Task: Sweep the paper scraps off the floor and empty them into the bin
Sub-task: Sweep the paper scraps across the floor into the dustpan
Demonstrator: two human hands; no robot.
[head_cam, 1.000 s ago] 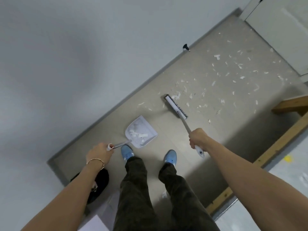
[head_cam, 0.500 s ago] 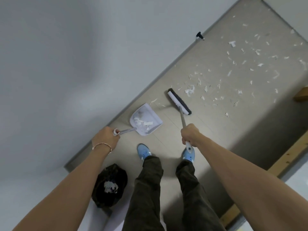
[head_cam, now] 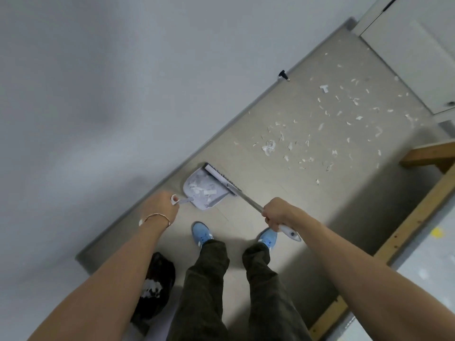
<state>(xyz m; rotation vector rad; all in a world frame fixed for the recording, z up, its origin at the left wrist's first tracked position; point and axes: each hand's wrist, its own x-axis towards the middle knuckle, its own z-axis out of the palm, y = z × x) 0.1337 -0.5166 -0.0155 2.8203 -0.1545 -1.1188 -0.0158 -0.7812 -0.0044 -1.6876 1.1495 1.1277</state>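
Paper scraps point(head_cam: 327, 134), small white torn bits, lie mostly scattered over the beige floor point(head_cam: 283, 217) well ahead of my feet, and a fair load already sits in the pale grey plastic dustpan point(head_cam: 204, 191). Half a second ago the brush head stood apart from the pan; now the long-handled white broom with dark bristles point(head_cam: 220, 178) is pressed against the pan's open lip, so I judge one stroke has just been delivered. My right hand point(head_cam: 279, 214) has its fingers wrapped tight round the metal shaft; my left hand point(head_cam: 162, 205) is closed on the dustpan's handle, though its fingers are turned from view. The black bag-lined bin point(head_cam: 154, 291) waits by my left leg, seemingly holding some scraps. Much floor remains to sweep.
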